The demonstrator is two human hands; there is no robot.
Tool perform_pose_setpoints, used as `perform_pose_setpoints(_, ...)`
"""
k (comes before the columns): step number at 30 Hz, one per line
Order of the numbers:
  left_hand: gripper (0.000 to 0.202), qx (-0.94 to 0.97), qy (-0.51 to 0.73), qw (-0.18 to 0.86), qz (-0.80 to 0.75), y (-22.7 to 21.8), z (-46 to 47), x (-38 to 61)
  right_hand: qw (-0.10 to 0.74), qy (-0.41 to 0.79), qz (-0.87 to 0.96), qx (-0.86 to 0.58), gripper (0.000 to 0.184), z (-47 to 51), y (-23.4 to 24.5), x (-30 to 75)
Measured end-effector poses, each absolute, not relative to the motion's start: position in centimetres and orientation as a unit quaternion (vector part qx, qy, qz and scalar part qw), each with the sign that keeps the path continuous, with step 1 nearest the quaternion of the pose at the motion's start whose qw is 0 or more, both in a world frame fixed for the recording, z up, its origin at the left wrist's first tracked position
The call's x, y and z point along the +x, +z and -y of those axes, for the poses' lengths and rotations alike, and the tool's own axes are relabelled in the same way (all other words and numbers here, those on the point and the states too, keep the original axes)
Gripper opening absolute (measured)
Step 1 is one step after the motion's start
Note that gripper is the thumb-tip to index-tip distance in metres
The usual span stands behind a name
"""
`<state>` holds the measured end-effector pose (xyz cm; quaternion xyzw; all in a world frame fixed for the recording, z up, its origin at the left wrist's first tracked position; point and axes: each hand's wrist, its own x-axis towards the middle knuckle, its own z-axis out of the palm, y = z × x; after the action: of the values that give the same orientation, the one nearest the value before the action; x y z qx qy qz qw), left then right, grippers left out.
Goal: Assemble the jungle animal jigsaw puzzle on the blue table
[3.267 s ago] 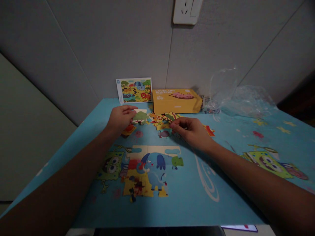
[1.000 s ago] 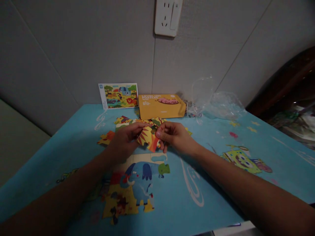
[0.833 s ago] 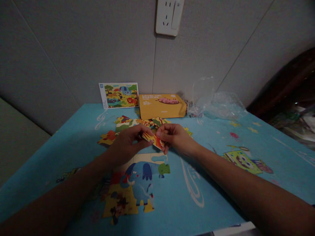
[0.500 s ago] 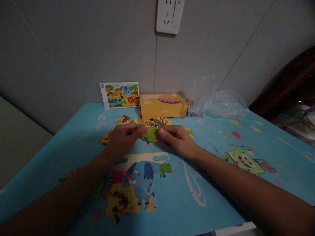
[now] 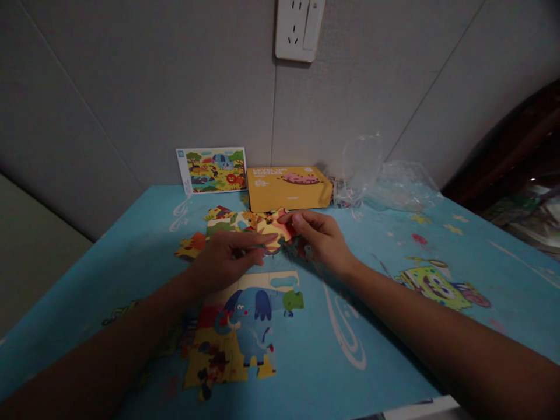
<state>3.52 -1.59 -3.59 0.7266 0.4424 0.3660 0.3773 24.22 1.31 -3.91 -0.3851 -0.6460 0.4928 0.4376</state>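
Over the loose puzzle pieces (image 5: 223, 226), my right hand (image 5: 321, 239) pinches a yellow and red puzzle piece (image 5: 285, 224) between thumb and fingers. My left hand (image 5: 227, 254) meets it from the other side, its index finger laid along the yellow part and its thumb below. Whether this is one piece or two overlapping ones is hard to tell. Closer to me lies a partly joined jigsaw (image 5: 251, 315) with a blue elephant, a green piece sticking out at its right edge. My left forearm hides some of its left side.
A picture card (image 5: 214, 170) leans on the wall beside a yellow puzzle box (image 5: 289, 189). Crumpled clear plastic bags (image 5: 402, 184) lie to the right. Orange and yellow pieces (image 5: 190, 246) sit left of the pile. A printed blue cloth (image 5: 385, 344) covers the table.
The green piece held between both hands is no longer in them; a yellow and red one is there instead. My left hand has dropped slightly nearer to me.
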Motion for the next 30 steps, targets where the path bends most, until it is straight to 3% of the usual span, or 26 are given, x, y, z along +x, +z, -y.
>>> perform_pose_setpoints(3, 0.036, 0.742, 0.334, 0.383, -0.438, -4.0, 1.5, 3.5, 0.452, 0.486, 0.654, -0.364, 0.023, -1.4, -4.2, 24.1)
perform_pose_setpoints(8, 0.048, 0.726, 0.395, 0.333, -0.454, -3.9, 1.2, 3.6, 0.475, 0.502, 0.647, -0.322, 0.034, -1.4, -4.2, 24.1)
perform_pose_setpoints(15, 0.024, 0.759, 0.376, 0.283, -0.450, -4.1, 1.0, 3.4, 0.463, 0.478, 0.668, -0.332, 0.035, -1.3, -4.4, 24.0)
perform_pose_setpoints(18, 0.033, 0.746, 0.385, 0.263, -0.475, -4.0, 0.8, 3.2, 0.467, 0.390, 0.700, -0.373, 0.028, -2.0, -3.7, 25.0)
perform_pose_setpoints(20, 0.030, 0.718, 0.399, 0.227, -0.523, -3.8, 0.6, 3.0, 0.477, 0.251, 0.713, -0.448, 0.024, -2.8, -2.6, 26.4)
perform_pose_setpoints(22, 0.025, 0.679, 0.409, 0.202, -0.575, -3.7, 0.3, 2.7, 0.420, 0.092, 0.723, -0.541, 0.022, -3.7, -1.3, 28.1)
perform_pose_setpoints(24, 0.025, 0.644, 0.410, 0.207, -0.611, -3.7, -0.1, 2.4, 0.286, -0.010, 0.733, -0.617, 0.022, -4.4, -0.4, 29.6)
perform_pose_setpoints(28, 0.026, 0.619, 0.371, 0.242, -0.649, -4.2, -0.7, 1.8, 0.021, -0.012, 0.740, -0.672, 0.035, -5.1, -0.4, 31.3)
perform_pose_setpoints(30, 0.027, 0.627, 0.328, 0.243, -0.663, -4.4, -1.0, 1.5, -0.051, 0.017, 0.740, -0.670, 0.046, -5.2, -0.9, 31.4)
